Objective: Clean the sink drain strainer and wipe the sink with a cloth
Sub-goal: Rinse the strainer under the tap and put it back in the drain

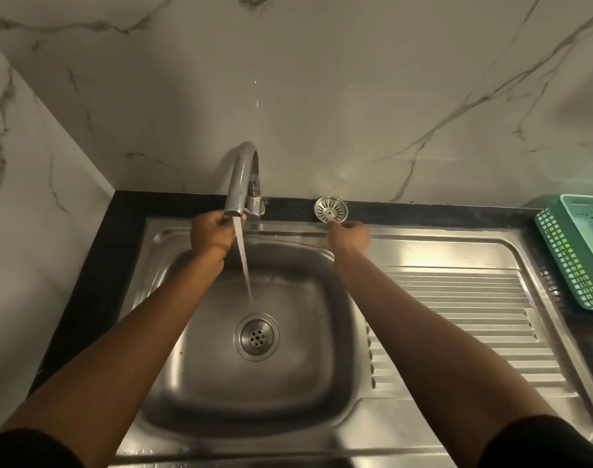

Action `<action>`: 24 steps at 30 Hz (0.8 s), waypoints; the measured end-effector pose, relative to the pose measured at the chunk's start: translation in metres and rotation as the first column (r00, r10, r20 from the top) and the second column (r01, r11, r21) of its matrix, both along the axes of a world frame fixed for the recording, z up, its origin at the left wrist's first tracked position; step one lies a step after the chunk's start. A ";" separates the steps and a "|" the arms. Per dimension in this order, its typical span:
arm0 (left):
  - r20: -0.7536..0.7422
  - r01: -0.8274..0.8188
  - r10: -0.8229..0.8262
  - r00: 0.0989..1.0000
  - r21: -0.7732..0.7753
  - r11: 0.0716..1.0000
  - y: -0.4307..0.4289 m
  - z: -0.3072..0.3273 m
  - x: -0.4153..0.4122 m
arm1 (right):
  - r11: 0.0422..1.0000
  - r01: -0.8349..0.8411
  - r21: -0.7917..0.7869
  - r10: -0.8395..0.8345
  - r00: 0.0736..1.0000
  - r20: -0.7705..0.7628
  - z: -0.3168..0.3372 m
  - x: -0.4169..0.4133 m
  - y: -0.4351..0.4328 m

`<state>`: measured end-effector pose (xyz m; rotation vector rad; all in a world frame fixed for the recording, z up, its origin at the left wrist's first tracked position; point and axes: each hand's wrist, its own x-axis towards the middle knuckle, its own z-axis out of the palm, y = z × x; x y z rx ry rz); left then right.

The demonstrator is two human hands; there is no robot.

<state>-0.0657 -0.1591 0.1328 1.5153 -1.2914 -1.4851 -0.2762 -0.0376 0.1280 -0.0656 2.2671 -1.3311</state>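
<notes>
Strainer [331, 210] on ledge [423, 209], faucet [242, 177] water [244, 265] in sink [305, 383]

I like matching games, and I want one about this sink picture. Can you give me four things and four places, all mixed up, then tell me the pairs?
Things:
1. strainer
2. basket
3. drain
4. left hand

Places:
A. on the tap
B. at the far right
C. up on the black ledge
D. at the bottom of the sink

Pairs: 1-C, 2-B, 3-D, 4-A
</notes>
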 end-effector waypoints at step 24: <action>-0.054 0.224 -0.227 0.972 -0.057 0.973 0.054 0.001 0.067 | 0.769 -0.630 0.109 0.636 0.738 -0.225 0.030 0.104 0.020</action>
